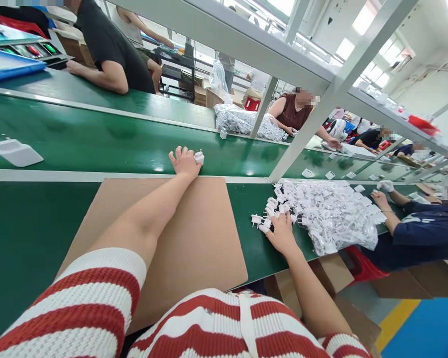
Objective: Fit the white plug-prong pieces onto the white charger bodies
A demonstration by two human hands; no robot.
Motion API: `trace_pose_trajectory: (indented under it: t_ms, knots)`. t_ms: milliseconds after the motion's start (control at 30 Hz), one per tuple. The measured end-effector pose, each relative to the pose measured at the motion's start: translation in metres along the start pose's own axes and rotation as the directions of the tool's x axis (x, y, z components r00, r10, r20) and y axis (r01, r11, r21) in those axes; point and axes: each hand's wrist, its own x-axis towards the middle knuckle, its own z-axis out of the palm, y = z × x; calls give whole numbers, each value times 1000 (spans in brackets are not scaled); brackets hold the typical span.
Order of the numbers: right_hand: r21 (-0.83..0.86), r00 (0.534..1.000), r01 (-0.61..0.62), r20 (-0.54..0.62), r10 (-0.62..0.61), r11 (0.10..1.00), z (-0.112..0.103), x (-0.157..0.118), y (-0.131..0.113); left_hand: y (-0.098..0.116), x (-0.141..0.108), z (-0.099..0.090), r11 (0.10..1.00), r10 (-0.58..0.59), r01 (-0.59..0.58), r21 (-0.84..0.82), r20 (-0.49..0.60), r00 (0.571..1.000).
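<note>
Out over the green conveyor belt (134, 149), my left hand (185, 163) has a small white plug adapter (199, 157) at its thumb side, prongs pointing up. That plug appears pinched there while the other fingers stand apart. My right hand (282, 232) lies palm down with spread fingers at the near edge of a heap of white plug adapters (321, 209). Its fingertips touch several loose plugs, one white plug (257, 219) lying just left of them. Part of the heap is inside clear plastic.
A brown cardboard sheet (201, 238) lies in front of me. Another white adapter (17, 151) is on the belt at left. A slanting metal post (306, 129) rises between belt and heap. A bag of white parts (242, 122) and co-workers are across and to the right.
</note>
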Motion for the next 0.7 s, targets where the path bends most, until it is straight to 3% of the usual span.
trace_pose_trajectory:
  t_ms: [133, 267, 400, 500, 600, 700]
  knots:
    - [9, 994, 95, -56, -95, 995, -2, 14, -12, -25, -5, -7, 975, -188, 195, 106, -70, 980]
    - [27, 975, 206, -87, -203, 978, -21, 22, -20, -49, -6, -22, 971, -209, 211, 108, -33, 977]
    - [82, 958, 285, -41, -282, 955, -41, 28, -25, -49, -21, -36, 999, -33, 31, -30, -72, 997]
    - [88, 913, 405, 10, -407, 910, -47, 35, -34, -28, -61, -44, 966, 206, -202, -160, 8, 979]
    - [96, 878, 466, 74, -473, 880, -50, 48, -47, -1, -119, -50, 873, 412, -318, -369, 213, 886]
    - [351, 886, 440, -22, -463, 826, -56, 66, -60, 19, -171, -53, 812, 509, -301, -499, 356, 784]
